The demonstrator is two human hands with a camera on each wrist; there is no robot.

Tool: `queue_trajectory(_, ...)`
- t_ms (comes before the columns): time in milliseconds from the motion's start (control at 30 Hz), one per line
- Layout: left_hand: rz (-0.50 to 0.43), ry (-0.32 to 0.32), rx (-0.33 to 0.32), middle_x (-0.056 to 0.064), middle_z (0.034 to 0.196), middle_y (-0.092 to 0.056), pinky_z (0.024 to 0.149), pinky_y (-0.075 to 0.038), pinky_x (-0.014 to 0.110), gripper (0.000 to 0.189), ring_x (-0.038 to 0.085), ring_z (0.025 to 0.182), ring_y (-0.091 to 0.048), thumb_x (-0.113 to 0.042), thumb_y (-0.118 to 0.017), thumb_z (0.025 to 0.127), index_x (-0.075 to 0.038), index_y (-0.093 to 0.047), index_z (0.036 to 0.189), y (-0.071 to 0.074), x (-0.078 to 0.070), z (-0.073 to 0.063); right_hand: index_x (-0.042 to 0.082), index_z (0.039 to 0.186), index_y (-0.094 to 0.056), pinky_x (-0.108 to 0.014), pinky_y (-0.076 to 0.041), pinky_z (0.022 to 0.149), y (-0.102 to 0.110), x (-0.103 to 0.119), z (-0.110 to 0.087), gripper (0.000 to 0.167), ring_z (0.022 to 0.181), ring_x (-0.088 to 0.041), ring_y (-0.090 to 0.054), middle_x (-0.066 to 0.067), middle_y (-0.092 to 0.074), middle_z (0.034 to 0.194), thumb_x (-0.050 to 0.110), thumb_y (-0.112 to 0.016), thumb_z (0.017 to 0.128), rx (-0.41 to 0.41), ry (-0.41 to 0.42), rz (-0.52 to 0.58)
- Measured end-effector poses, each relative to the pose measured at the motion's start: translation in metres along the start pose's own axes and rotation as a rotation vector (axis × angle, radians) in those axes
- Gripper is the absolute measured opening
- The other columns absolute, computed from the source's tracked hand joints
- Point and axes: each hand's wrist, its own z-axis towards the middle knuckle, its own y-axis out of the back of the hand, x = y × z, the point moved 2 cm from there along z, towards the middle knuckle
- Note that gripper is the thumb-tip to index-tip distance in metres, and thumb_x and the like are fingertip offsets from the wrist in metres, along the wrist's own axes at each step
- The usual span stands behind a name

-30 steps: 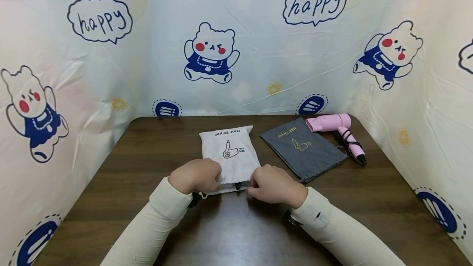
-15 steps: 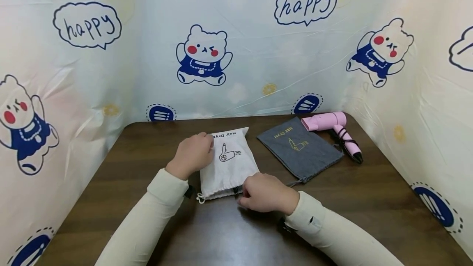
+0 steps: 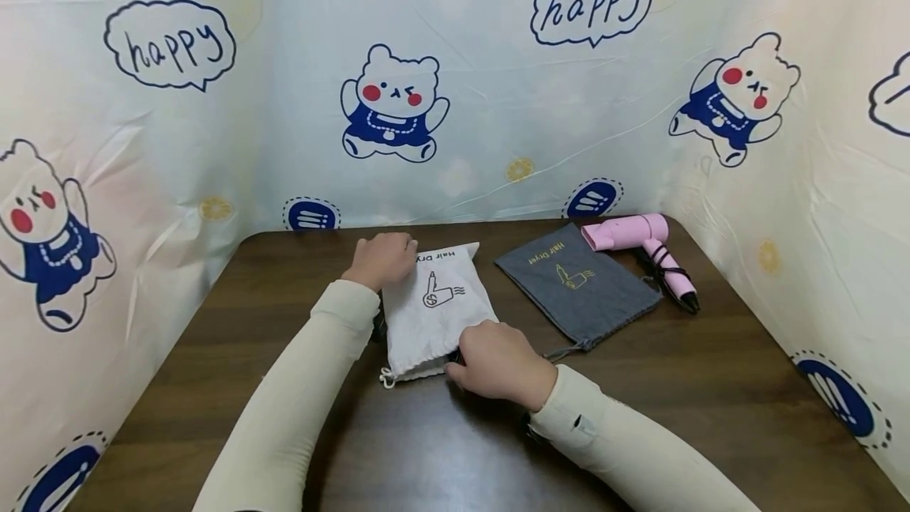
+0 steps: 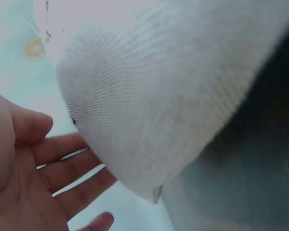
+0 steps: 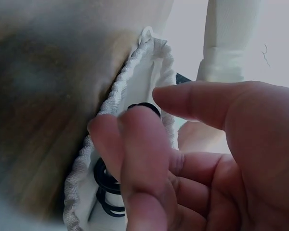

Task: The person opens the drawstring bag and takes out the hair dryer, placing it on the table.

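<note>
A white drawstring bag (image 3: pixel 438 330) printed "Hair Dryer" lies on the table, its gathered mouth toward me. My left hand (image 3: pixel 384 259) is at its far left corner. In the left wrist view, the left fingers (image 4: pixel 70 168) stretch out beside the white cloth, the thumb apart. My right hand (image 3: pixel 499 366) is at the right side of the mouth. In the right wrist view, its bent fingers (image 5: pixel 147 144) reach over the opening, with a gap to the thumb by the rim. Inside the bag, a looped black cord (image 5: pixel 106 180) shows behind these fingers.
A dark grey "Hair Dryer" bag (image 3: pixel 569 291) lies flat to the right. At the table's back right corner rests a pink hair dryer (image 3: pixel 633 234), its black cord wound round the handle. Printed cloth walls surround the brown table (image 3: pixel 284 322).
My left hand has left the bag's mouth and moved away from me along its left side to the far corner. The right hand has shifted slightly left at the mouth.
</note>
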Motion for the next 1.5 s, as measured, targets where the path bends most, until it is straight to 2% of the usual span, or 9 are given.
queue_trajectory(200,-0.073,0.046,0.089,0.013,0.145,-0.061,0.112,-0.032,0.066,0.056,0.037,0.133,-0.056,-0.044,-0.03,0.11,-0.009,-0.059,0.145,-0.007,0.007,0.014,0.024,0.051,-0.054,-0.038,-0.04,0.043,0.002,0.003,0.003,0.051,0.049,-0.013,-0.049,0.006,-0.051,0.053,0.049,-0.072,0.092,-0.014,-0.037,0.002)
queue_trajectory(433,-0.107,0.057,0.11,0.012,0.144,-0.062,0.109,-0.033,0.067,0.056,0.037,0.131,-0.057,-0.045,-0.033,0.108,-0.012,-0.062,0.142,-0.016,0.02,0.018,0.022,0.051,-0.051,-0.039,-0.041,0.044,0.001,0.002,0.004,0.051,0.052,-0.014,-0.052,0.004,-0.05,0.054,0.045,-0.073,0.092,-0.036,-0.031,-0.009)
queue_trajectory(600,-0.12,0.074,0.115,0.013,0.144,-0.061,0.108,-0.033,0.066,0.056,0.037,0.129,-0.058,-0.043,-0.032,0.108,-0.011,-0.062,0.143,-0.015,0.024,0.014,0.022,0.052,-0.053,-0.04,-0.042,0.044,0.0,-0.001,0.006,0.049,0.053,-0.016,-0.053,0.004,-0.052,0.055,0.043,-0.073,0.092,-0.029,-0.035,-0.02)
queue_trajectory(900,-0.12,0.103,0.162,0.018,0.147,-0.057,0.107,-0.033,0.067,0.06,0.038,0.129,-0.057,-0.041,-0.03,0.105,-0.005,-0.056,0.145,-0.008,0.029,0.005,0.021,0.055,-0.055,-0.042,-0.044,0.046,-0.001,-0.004,0.008,0.045,0.06,-0.021,-0.063,0.001,-0.059,0.061,0.042,-0.075,0.091,-0.026,-0.051,-0.039)
queue_trajectory(1067,-0.112,0.108,0.178,0.017,0.151,-0.054,0.108,-0.033,0.068,0.062,0.039,0.133,-0.054,-0.042,-0.029,0.104,-0.006,-0.052,0.149,-0.011,0.037,0.006,0.021,0.057,-0.056,-0.043,-0.045,0.047,-0.002,-0.007,0.009,0.043,0.059,-0.023,-0.062,-0.001,-0.062,0.064,0.041,-0.075,0.09,-0.023,-0.055,-0.032)
queue_trajectory(1267,-0.148,0.126,0.21,0.02,0.154,-0.051,0.112,-0.03,0.07,0.064,0.042,0.138,-0.05,-0.043,-0.029,0.105,-0.005,-0.049,0.151,-0.011,0.047,0.004,0.021,0.058,-0.056,-0.043,-0.044,0.049,-0.002,-0.01,0.009,0.042,0.057,-0.019,-0.058,0.001,-0.059,0.063,0.036,-0.073,0.092,-0.026,-0.043,-0.013)
queue_trajectory(1500,-0.205,0.128,0.237,0.023,0.157,-0.045,0.112,-0.038,0.064,0.067,0.045,0.141,-0.047,-0.046,-0.026,0.106,-0.003,-0.043,0.155,-0.01,0.058,-0.002,0.02,0.053,-0.051,-0.038,-0.041,0.048,0.0,-0.011,0.011,0.046,0.05,-0.015,-0.051,0.003,-0.053,0.055,0.028,-0.07,0.094,-0.044,-0.023,-0.019)
